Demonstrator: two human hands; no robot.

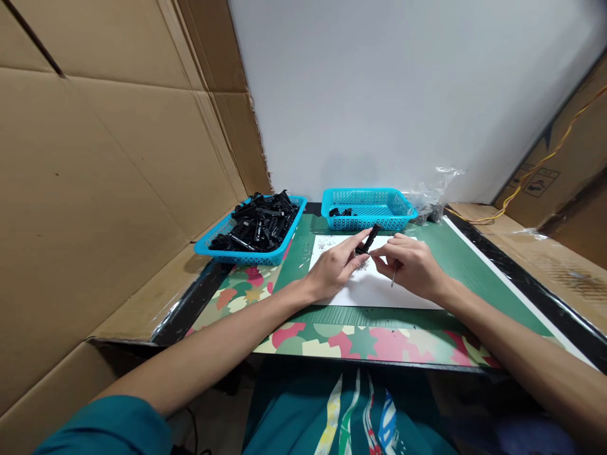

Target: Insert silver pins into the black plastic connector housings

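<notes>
My left hand [336,268] is closed around a slim black plastic part [371,239], which tilts up and to the right from between thumb and fingers. Close beside it, my right hand [411,262] is pinched, its fingertips at the lower end of the part. A thin metal tool [393,274] pokes out below the right palm; its exact kind does not show. Whatever sits at the right fingertips is too small to make out. Under both hands lies a white sheet [351,296] with small metal pieces [327,242] scattered over it.
A blue basket [265,258] heaped with black plastic parts [260,221] stands at the left. Another blue basket [370,222], holding a few black parts, is at the back. Clear plastic bags [434,202] lean beside it. Cardboard walls [118,158] flank the green mat [474,272].
</notes>
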